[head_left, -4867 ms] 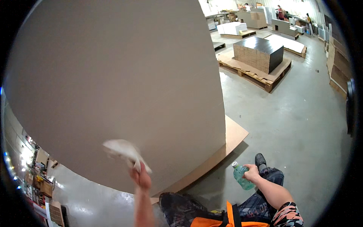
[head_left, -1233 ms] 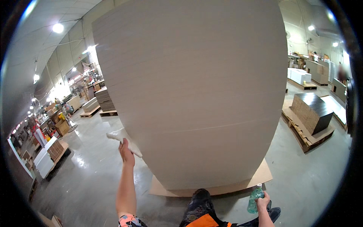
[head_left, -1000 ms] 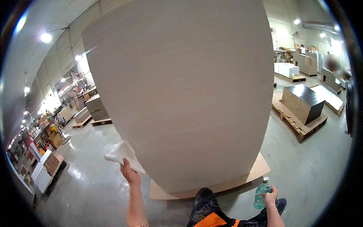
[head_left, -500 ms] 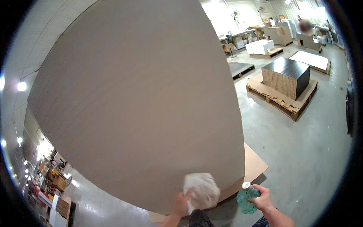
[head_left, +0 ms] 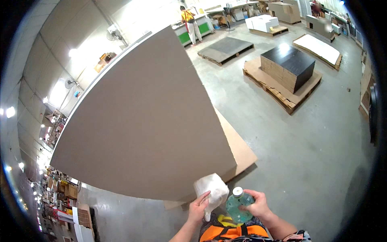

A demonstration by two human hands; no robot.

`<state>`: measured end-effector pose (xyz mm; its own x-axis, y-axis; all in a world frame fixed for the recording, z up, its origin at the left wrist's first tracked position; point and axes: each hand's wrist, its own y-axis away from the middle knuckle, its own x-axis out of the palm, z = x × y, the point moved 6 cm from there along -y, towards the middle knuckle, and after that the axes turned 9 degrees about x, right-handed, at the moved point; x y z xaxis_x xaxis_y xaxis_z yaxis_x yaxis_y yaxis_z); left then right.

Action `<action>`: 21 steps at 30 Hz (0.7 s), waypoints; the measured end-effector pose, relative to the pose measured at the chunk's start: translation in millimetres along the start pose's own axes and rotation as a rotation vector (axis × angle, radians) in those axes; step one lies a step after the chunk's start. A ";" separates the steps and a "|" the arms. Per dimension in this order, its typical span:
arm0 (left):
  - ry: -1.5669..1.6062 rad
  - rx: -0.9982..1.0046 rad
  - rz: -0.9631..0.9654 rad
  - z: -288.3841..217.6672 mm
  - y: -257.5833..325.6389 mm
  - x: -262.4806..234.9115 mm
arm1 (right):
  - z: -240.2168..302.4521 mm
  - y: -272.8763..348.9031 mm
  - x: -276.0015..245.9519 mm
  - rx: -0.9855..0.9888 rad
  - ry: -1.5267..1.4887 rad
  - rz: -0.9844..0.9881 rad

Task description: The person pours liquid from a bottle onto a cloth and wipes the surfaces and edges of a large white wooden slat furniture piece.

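Note:
A crumpled white cloth (head_left: pixel 213 189) is gripped by my left hand (head_left: pixel 198 206), close to the lower edge of a large grey-brown board (head_left: pixel 145 121). My right hand (head_left: pixel 258 205) has its fingers wrapped round a clear plastic bottle (head_left: pixel 237 209) with a white cap and greenish liquid inside. Cloth and bottle are side by side, just in front of my body. The broad face of the board fills much of the left and middle of the view, and brown cardboard (head_left: pixel 238 149) sticks out from under its right edge.
To the right, a wooden pallet (head_left: pixel 274 94) carries a stack of black-topped panels (head_left: pixel 288 66). Beyond it are a low grey-topped pallet (head_left: pixel 225 49), a pallet with white sheet (head_left: pixel 318 50) and white blocks (head_left: pixel 262 23). A person in a yellow top (head_left: pixel 188 24) stands at a far green-fronted bench.
The view has pulled back, so the board's top edge and the far person now show. My hands have come closer together, the bottle moving left towards the cloth.

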<state>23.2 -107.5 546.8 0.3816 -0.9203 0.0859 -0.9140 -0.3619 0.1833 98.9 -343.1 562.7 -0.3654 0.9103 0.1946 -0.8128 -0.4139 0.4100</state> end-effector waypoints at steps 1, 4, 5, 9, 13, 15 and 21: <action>-0.051 0.014 0.024 -13.6 3.9 15.7 | 12.9 9.4 -7.1 0.021 -0.021 0.013; -0.181 0.066 0.132 -37.3 14.6 60.5 | 49.6 31.2 -32.3 -0.017 -0.023 0.009; -0.039 0.023 0.156 -42.6 26.2 73.3 | 58.5 40.5 -35.7 -0.039 -0.021 0.007; -0.124 -0.011 0.347 -45.1 39.9 117.8 | 88.6 65.7 -69.8 -0.114 0.066 -0.096; -0.130 0.138 0.466 -64.1 64.4 141.1 | 90.1 80.8 -72.8 -0.032 -0.034 -0.089; -0.166 0.164 0.578 -61.0 68.8 143.4 | 85.1 86.8 -69.1 -0.005 -0.013 -0.075; -0.274 0.271 0.494 -76.2 90.3 120.6 | 87.4 91.4 -26.1 0.032 0.051 0.089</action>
<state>-2.7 -239.9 648.3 -0.1109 -0.9803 -0.1637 -0.9896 0.1240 -0.0723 73.8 -405.4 673.0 -0.4586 0.8690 0.1858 -0.7616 -0.4921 0.4217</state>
